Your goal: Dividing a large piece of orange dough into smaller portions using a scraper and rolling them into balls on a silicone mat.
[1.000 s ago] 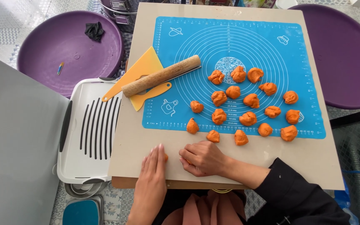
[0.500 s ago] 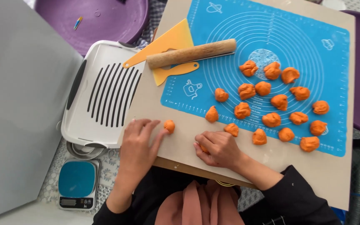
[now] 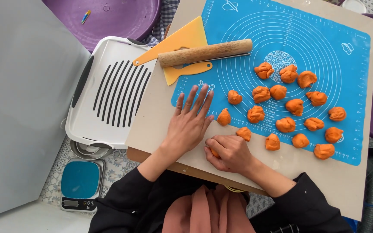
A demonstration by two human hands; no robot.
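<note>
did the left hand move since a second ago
Yes. The left hand has moved up off the bare board onto the blue mat's lower-left corner.

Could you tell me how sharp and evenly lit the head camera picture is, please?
Head view: soft, even daylight, only faint shadows beside the left hand and rolling pin; no strong glare on the blue mat; dough pieces sharp; right hand crisp; slight wide-angle bending at the edges.

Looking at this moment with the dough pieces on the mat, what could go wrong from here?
The right hand covers an orange dough piece near the board's front edge; it might roll off. The left hand lies flat beside another dough piece and could squash it if it slides. The rolling pin rests across the yellow scraper, not flat, so a bump to the board may set it rolling toward the dough.
</note>
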